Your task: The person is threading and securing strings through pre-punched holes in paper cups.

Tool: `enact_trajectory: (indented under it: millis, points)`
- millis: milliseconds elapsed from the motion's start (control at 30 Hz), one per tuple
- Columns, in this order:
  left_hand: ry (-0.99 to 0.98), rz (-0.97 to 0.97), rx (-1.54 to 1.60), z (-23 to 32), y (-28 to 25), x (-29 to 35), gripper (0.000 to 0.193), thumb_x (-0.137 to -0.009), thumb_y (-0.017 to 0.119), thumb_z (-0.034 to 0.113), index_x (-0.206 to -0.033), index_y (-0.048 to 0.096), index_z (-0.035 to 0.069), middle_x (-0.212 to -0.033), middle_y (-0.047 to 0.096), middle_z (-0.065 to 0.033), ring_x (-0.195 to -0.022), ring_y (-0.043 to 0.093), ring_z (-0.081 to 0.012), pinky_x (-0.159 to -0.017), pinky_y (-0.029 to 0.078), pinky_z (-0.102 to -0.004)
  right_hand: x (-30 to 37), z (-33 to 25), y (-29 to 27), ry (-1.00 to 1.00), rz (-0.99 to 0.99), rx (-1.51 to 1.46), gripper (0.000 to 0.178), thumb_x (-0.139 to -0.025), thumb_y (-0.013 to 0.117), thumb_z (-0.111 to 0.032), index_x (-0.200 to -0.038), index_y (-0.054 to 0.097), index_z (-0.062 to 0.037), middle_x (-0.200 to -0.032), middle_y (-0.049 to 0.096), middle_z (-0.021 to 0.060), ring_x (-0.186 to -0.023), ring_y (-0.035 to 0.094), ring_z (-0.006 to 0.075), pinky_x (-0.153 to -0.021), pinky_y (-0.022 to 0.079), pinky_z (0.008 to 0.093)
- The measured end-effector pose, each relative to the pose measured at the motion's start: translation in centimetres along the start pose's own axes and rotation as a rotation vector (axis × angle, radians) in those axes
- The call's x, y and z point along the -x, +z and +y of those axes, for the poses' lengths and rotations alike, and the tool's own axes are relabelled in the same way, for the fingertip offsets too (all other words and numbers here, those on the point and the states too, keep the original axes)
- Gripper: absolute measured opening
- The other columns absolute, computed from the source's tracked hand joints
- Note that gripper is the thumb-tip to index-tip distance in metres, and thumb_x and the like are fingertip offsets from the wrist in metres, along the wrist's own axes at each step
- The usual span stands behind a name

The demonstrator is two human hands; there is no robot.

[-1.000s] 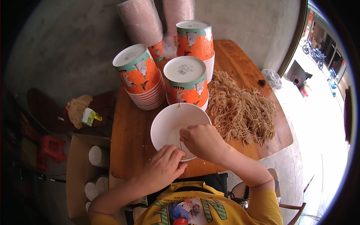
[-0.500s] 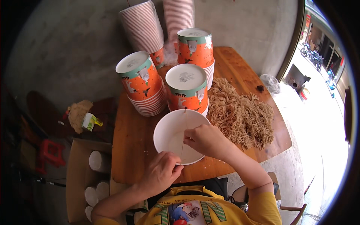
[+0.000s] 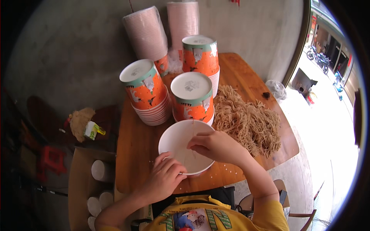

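A white-lined paper bucket (image 3: 171, 140) stands mouth up at the front of the wooden table, before the stacks. My left hand (image 3: 165, 177) grips its near left rim, one finger lying along the edge and the thumb by the near side. Over the bucket's mouth, my right hand (image 3: 217, 146) pinches a thin string (image 3: 193, 129) that runs up to the far rim. The right fingertips are partly hidden, and the string's lower end is hard to make out. To the right lies a loose heap of tan strings (image 3: 246, 123).
Upside-down stacks of orange and green paper buckets (image 3: 145, 94) rise behind the bucket. Farther back stand plastic-wrapped stacks of white cups (image 3: 146, 34) by the wall. A cardboard box (image 3: 81, 165) with several white rolled shapes sits at the left; a red stool (image 3: 54, 159) stands beyond.
My left fingers have loosened and spread up along the rim. The right hand has shifted slightly, and the string, taut across the mouth before, now hangs slack. The view has tilted up a little.
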State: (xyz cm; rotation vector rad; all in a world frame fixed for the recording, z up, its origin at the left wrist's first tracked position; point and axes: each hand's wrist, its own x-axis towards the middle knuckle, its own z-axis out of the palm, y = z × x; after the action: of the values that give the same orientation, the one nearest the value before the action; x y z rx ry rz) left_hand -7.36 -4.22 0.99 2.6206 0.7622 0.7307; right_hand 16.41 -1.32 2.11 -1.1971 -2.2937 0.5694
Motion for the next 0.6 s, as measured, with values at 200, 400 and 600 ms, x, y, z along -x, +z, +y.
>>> enact_trajectory:
  millis: [200,400,600]
  points:
    - [-0.01,0.093,0.228,-2.7,-3.7,0.0,0.018,-0.086,0.069,0.006,-0.101,0.059,0.007,-0.092,0.058,-0.005,-0.095,0.057,-0.022,-0.101,0.04,-0.0403,2.2,0.4,-0.5,-0.099,0.043,-0.622,0.036,-0.096,0.059,-0.032,-0.12,0.062,-0.0047,-0.097,0.067,0.0059,-0.088,0.066,0.0163,-0.071,0.053,0.0298]
    - [-0.473,0.224,0.921,-6.1,-9.4,-3.7,0.02,-0.094,0.062,0.015,-0.111,0.055,0.008,-0.095,0.055,0.0035,-0.087,0.051,-0.0033,-0.079,0.043,-0.0195,0.4,1.0,1.9,-0.022,0.004,-0.899,0.037,-0.1,0.055,-0.03,-0.127,0.053,-0.0053,-0.114,0.059,0.0017,-0.109,0.053,0.0087,-0.088,0.05,0.0298]
    - [-0.288,0.202,1.335,-15.4,-15.4,-5.1,0.047,-0.101,0.047,0.041,-0.133,0.046,0.008,-0.129,0.053,-0.0046,-0.118,0.053,-0.0154,-0.099,0.045,-0.0335,-10.8,-2.0,-0.9,0.149,0.06,-1.769,0.038,-0.102,0.047,-0.036,-0.128,0.05,-0.0088,-0.124,0.062,0.0053,-0.111,0.062,0.0186,-0.093,0.053,0.0374]
